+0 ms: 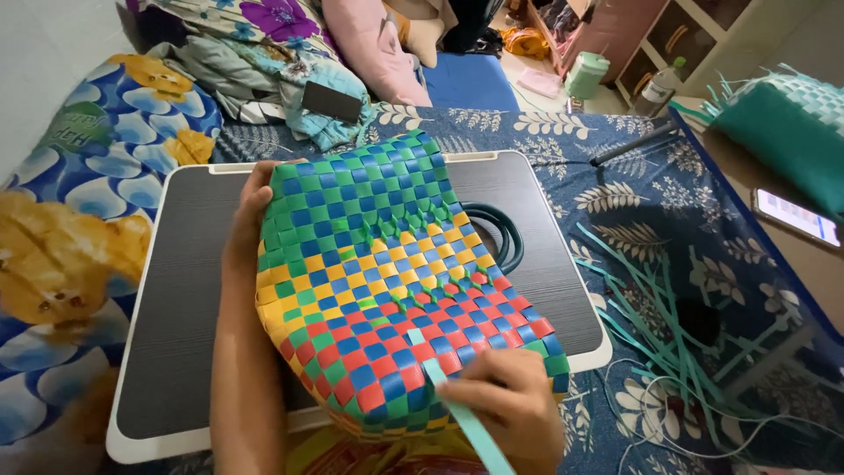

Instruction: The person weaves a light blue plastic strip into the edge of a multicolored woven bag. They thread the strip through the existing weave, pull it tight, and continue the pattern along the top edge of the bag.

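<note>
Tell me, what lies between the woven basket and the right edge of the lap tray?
In the head view, dark green coiled tubing lies on the tray, partly hidden behind the woven basket.

Bright, even indoor light, soft and diffuse. Faint shadow under the woven basket (396, 281) on the worktop (176, 290). Colours saturated, no harsh glare. Centre sharp; right hand (510, 409) slightly motion-blurred. Wide-angle bending at the edges; far room softer.

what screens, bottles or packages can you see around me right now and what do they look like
Phone: far right on a brown surface, flat rectangle, screen lit white with coloured patches.
Dark phone: on crumpled clothes beyond the lap tray, black rectangle, screen off.
Bottle: top right by shelves, clear with green cap.
Container: beside it, pale green, lidded.
</note>
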